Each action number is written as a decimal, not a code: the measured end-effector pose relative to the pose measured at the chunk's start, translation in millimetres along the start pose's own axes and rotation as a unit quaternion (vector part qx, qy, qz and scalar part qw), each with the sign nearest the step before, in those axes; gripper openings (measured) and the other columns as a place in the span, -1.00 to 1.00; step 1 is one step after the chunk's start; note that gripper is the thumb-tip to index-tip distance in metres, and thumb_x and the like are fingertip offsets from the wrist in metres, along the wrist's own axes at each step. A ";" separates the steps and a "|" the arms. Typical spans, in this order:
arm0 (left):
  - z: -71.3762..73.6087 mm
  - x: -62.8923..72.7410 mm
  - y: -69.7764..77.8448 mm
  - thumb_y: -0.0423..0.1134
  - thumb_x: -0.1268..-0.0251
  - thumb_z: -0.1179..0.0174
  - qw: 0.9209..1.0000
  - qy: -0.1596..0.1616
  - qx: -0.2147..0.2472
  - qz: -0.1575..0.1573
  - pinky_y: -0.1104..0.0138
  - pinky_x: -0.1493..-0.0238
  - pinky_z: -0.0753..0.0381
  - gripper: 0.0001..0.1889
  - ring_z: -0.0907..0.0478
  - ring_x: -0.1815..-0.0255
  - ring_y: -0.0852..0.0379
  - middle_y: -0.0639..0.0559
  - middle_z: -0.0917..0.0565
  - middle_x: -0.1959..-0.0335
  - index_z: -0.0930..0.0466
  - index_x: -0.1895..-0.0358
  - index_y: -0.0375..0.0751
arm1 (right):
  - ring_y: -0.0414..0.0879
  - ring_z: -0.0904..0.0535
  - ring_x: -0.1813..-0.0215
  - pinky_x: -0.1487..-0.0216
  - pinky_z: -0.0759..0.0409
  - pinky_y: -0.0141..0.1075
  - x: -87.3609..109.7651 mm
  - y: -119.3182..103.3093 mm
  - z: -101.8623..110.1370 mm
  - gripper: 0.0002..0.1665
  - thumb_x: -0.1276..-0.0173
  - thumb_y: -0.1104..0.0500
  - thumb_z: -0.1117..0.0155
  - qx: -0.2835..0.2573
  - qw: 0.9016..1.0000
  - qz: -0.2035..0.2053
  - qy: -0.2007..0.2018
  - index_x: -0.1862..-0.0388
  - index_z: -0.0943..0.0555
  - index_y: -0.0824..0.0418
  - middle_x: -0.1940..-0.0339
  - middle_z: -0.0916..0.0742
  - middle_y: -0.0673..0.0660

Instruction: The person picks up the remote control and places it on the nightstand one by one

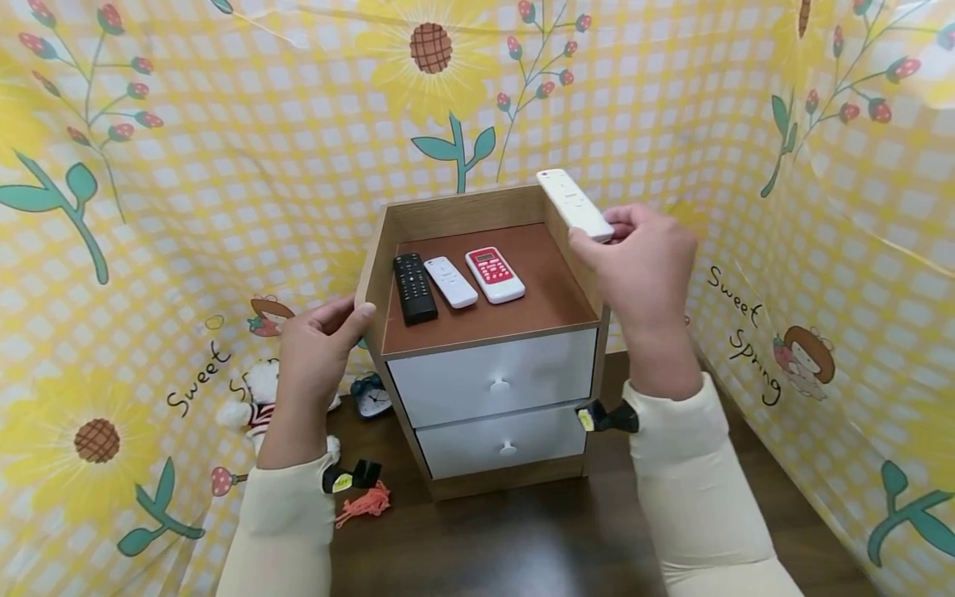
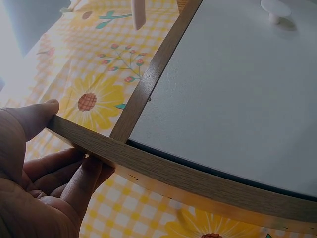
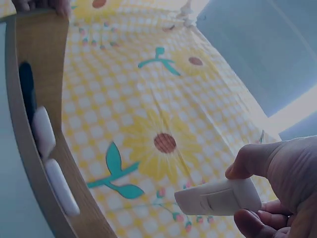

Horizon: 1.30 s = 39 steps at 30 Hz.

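My right hand (image 1: 647, 259) pinches a white remote control (image 1: 574, 205) by its near end, over the right side wall of a small cabinet (image 1: 555, 311). In the right wrist view the remote's back and battery cover (image 3: 220, 196) show. With thumb and fingers, my left hand (image 1: 317, 352) grips the upper edge of the cabinet's left side wall (image 2: 81, 135). On the brown top lie a black remote (image 1: 414, 288), a smaller white remote (image 1: 451, 282) and a white remote with a red face (image 1: 496, 274), side by side from left to right.
Two white drawers (image 1: 492, 373) with round knobs front the cabinet. Left of it on the dark floor (image 1: 477, 547) are an alarm clock (image 1: 370, 396), a plush toy (image 1: 261, 398) and a bundle of orange-red cord (image 1: 366, 502). Yellow checked cloth (image 1: 246, 124) hangs around.
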<state>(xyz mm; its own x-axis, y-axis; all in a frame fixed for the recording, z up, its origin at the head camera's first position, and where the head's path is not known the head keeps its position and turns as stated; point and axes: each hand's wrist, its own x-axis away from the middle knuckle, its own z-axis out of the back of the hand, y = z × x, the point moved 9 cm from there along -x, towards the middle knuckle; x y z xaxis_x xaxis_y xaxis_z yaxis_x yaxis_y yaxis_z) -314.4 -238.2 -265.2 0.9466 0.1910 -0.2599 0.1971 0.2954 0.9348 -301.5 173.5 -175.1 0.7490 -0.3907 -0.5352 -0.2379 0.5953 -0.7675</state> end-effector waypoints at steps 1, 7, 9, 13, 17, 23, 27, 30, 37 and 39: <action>-0.1 -0.2 -0.5 0.03 -0.53 -0.41 1.000 0.000 0.001 0.000 0.59 -0.05 -0.65 -0.43 -0.66 -0.15 0.28 -0.28 -0.70 -0.36 -0.68 -0.42 -0.23 | 0.02 -0.78 0.16 0.22 -0.64 -0.34 4.4 -3.1 -4.4 -0.46 -0.23 -0.08 -0.57 0.006 1.000 0.005 -0.002 -0.02 -0.85 0.30 0.17 -0.87 0.23; -0.3 -0.1 -0.2 0.05 -0.53 -0.41 1.000 0.003 -0.006 0.002 0.59 -0.05 -0.64 -0.42 -0.65 -0.16 0.27 -0.28 -0.69 -0.37 -0.68 -0.43 -0.22 | 0.17 -0.73 0.13 0.12 -0.60 0.02 31.0 -4.2 -31.3 -0.42 -0.17 -0.10 -0.59 0.052 0.997 0.048 -0.004 0.06 -0.84 0.36 0.23 -0.85 0.24; -0.2 0.8 0.8 0.05 -0.52 -0.41 1.000 0.006 -0.008 0.000 0.58 -0.05 -0.65 -0.42 -0.66 -0.16 0.25 -0.27 -0.71 -0.35 -0.68 -0.43 -0.23 | 0.19 -0.73 0.13 0.12 -0.60 0.04 38.9 0.0 -40.8 -0.42 -0.17 -0.10 -0.62 0.062 0.997 0.052 -0.006 0.07 -0.83 0.36 0.22 -0.85 0.25; 0.2 1.4 1.0 0.07 -0.51 -0.42 1.000 0.010 -0.009 -0.001 0.57 -0.05 -0.65 -0.41 -0.66 -0.18 0.21 -0.27 -0.72 -0.33 -0.69 -0.42 -0.24 | 0.24 -0.73 0.10 0.10 -0.65 0.09 50.9 9.1 -57.7 -0.40 -0.19 -0.11 -0.64 0.086 0.995 0.048 -0.014 0.05 -0.82 0.37 0.18 -0.85 0.30; 0.2 1.0 -0.1 0.06 -0.51 -0.42 1.000 0.007 -0.004 0.000 0.57 -0.05 -0.65 -0.41 -0.65 -0.18 0.22 -0.27 -0.71 -0.34 -0.69 -0.42 -0.24 | 0.26 -0.73 0.08 0.05 -0.67 0.13 58.4 16.5 -66.2 -0.39 -0.21 -0.10 -0.64 0.107 0.993 0.041 -0.016 0.03 -0.81 0.40 0.17 -0.83 0.33; 0.0 -0.2 0.0 0.03 -0.52 -0.42 1.000 0.007 -0.002 -0.007 0.56 -0.05 -0.66 -0.44 -0.67 -0.12 0.30 -0.28 -0.72 -0.32 -0.70 -0.40 -0.24 | 0.28 -0.74 0.12 0.05 -0.67 0.11 63.9 22.6 -71.6 -0.39 -0.22 -0.10 -0.62 0.127 0.991 0.044 -0.009 0.03 -0.81 0.41 0.20 -0.82 0.34; -0.6 -0.2 1.9 0.02 -0.53 -0.42 1.000 0.005 -0.001 -0.010 0.55 -0.05 -0.66 -0.46 -0.68 -0.11 0.31 -0.29 -0.72 -0.31 -0.71 -0.39 -0.22 | 0.27 -0.74 0.12 0.06 -0.67 0.11 64.7 25.1 -73.1 -0.40 -0.23 -0.10 -0.63 0.132 0.990 0.044 -0.006 0.03 -0.81 0.41 0.20 -0.81 0.34; -1.2 -0.5 2.4 0.01 -0.53 -0.42 1.000 0.004 -0.001 -0.009 0.55 -0.06 -0.65 -0.47 -0.68 -0.11 0.30 -0.29 -0.72 -0.31 -0.71 -0.39 -0.21 | 0.26 -0.74 0.15 0.11 -0.68 0.09 64.9 26.3 -73.9 -0.39 -0.23 -0.11 -0.63 0.147 0.988 0.041 -0.008 0.02 -0.82 0.40 0.21 -0.81 0.33; -1.1 0.1 1.2 0.03 -0.52 -0.42 1.000 0.008 -0.003 -0.006 0.55 -0.07 -0.66 -0.43 -0.67 -0.15 0.28 -0.26 -0.73 -0.31 -0.69 -0.41 -0.25 | 0.25 -0.75 0.18 0.16 -0.68 0.08 64.0 24.4 -77.5 -0.39 -0.26 -0.12 -0.62 0.180 0.982 0.050 -0.025 0.00 -0.83 0.38 0.22 -0.83 0.33; -1.2 0.4 0.6 0.04 -0.52 -0.42 1.000 0.010 -0.004 -0.005 0.55 -0.07 -0.66 -0.42 -0.67 -0.16 0.27 -0.26 -0.73 -0.31 -0.69 -0.41 -0.25 | 0.26 -0.76 0.17 0.15 -0.69 0.08 63.2 24.5 -78.8 -0.38 -0.27 -0.13 -0.63 0.186 0.981 0.049 -0.034 -0.02 -0.83 0.39 0.20 -0.83 0.33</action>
<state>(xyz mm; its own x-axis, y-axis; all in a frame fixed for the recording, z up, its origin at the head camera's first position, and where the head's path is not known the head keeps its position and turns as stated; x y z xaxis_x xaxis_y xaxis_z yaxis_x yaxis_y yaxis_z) -314.2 -236.8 -265.1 0.9394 0.2063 -0.2738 0.2040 0.3054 0.9301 -308.8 108.1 -255.5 0.7765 -0.2789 -0.5650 -0.0778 0.8474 -0.5252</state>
